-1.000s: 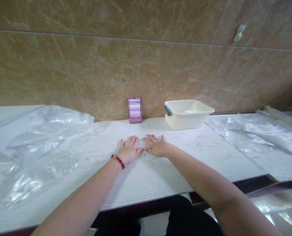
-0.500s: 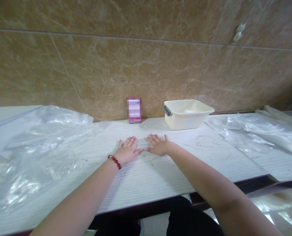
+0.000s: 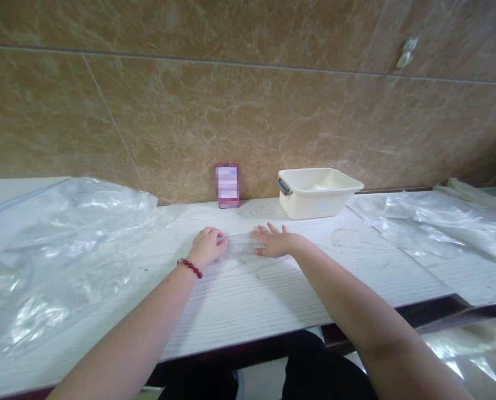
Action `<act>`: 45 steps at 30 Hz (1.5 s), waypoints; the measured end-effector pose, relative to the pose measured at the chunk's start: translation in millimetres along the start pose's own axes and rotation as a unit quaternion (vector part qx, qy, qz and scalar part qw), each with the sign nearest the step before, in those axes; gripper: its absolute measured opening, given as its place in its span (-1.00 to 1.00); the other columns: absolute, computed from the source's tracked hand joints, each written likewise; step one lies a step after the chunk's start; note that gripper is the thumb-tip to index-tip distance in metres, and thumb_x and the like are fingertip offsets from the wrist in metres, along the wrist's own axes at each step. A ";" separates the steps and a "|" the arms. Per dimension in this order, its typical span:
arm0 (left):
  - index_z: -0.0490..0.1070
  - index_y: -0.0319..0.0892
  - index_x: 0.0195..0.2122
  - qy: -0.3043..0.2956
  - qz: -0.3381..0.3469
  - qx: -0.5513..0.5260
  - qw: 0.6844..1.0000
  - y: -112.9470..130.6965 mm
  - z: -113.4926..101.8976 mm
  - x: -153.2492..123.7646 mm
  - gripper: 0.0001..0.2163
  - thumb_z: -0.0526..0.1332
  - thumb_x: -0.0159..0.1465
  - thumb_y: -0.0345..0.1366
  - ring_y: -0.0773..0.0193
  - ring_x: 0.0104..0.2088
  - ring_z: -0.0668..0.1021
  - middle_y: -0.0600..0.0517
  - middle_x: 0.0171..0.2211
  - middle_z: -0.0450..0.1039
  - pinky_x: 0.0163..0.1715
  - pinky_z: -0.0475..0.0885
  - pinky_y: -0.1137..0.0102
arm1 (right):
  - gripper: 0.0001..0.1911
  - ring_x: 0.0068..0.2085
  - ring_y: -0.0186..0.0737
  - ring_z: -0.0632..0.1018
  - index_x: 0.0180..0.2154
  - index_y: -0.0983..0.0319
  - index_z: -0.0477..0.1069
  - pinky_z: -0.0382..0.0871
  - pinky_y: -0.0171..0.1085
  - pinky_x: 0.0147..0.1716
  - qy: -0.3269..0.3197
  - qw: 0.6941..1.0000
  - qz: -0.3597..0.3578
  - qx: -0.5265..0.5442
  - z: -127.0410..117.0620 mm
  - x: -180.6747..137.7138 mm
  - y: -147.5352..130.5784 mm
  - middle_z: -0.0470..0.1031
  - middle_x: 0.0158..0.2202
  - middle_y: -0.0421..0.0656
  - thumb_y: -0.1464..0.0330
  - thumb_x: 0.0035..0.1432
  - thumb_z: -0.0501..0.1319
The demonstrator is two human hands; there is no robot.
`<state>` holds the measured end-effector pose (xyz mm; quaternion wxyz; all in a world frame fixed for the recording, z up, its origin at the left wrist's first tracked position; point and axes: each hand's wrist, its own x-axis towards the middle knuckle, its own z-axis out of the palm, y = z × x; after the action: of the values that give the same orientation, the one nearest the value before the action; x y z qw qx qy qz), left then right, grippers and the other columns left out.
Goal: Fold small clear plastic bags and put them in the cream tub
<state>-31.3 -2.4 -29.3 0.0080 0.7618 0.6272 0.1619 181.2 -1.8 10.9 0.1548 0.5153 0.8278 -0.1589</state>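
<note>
A small clear plastic bag (image 3: 242, 245) lies flat on the white table (image 3: 248, 300) between my hands. My left hand (image 3: 207, 246), with a red bead bracelet on its wrist, has its fingers curled and pinches the bag's left edge. My right hand (image 3: 275, 242) lies open and flat on the bag's right end, fingers spread. Both hands rest on the table a little in front of the wall.
A cream plastic tub (image 3: 318, 192) stands at the back right against the marble wall. A small pink box (image 3: 227, 185) leans on the wall behind my hands. Crumpled clear plastic sheeting (image 3: 73, 250) covers the left; more sheeting (image 3: 435, 225) lies at the right.
My left hand has gone from flat and open to curled, pinching the bag's left edge. My right hand has slid slightly right, and the hands are farther apart.
</note>
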 end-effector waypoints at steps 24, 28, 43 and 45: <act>0.22 -0.18 -0.33 0.150 -0.091 -0.391 0.903 9.5 -2.5 2.3 -0.79 0.08 0.05 -0.19 0.37 -0.52 0.41 0.06 -0.46 0.34 -0.53 0.29 0.47 | -0.79 -0.39 -0.31 0.46 -0.33 0.28 0.32 0.33 -0.25 -0.31 0.185 0.821 -0.022 0.540 -6.1 6.4 -29.4 0.42 -0.37 -0.09 0.31 0.06 0.02; 0.19 -0.17 -0.26 0.224 -0.074 -0.411 0.881 15.9 -10.3 -1.6 -0.74 0.10 0.05 -0.19 0.37 -0.49 0.42 0.06 -0.43 0.33 -0.49 0.31 0.46 | -0.75 -0.45 -0.37 0.46 -0.28 0.30 0.25 0.33 -0.21 -0.29 0.053 0.711 -0.043 0.700 -0.4 1.6 -47.2 0.37 -0.35 -0.08 0.25 0.07 0.01; 0.39 -0.12 -0.44 0.089 0.226 -0.273 0.931 45.8 -28.0 -22.6 -0.91 0.11 0.05 -0.36 0.28 -0.30 0.43 0.03 -0.40 0.43 -0.19 0.27 0.35 | -0.82 -0.65 -0.45 0.31 -0.56 0.30 0.20 0.25 -0.43 -0.60 0.039 0.534 -0.035 0.844 7.3 15.3 -50.0 0.24 -0.71 -0.28 0.49 0.06 -0.04; 0.41 -0.10 -0.46 0.050 0.209 -0.305 0.928 47.9 -30.5 -24.3 -0.93 0.15 0.02 -0.34 0.25 -0.29 0.43 0.03 -0.40 0.43 -0.16 0.25 0.32 | -0.82 -0.67 -0.48 0.27 -0.58 0.30 0.20 0.16 -0.47 -0.67 0.049 0.539 -0.041 0.840 7.7 15.5 -50.2 0.22 -0.73 -0.30 0.55 0.01 -0.03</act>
<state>2.5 -41.8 4.1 0.1745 0.8271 0.3741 0.3815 130.1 -13.6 2.6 -0.3969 0.3819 0.3410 -0.7618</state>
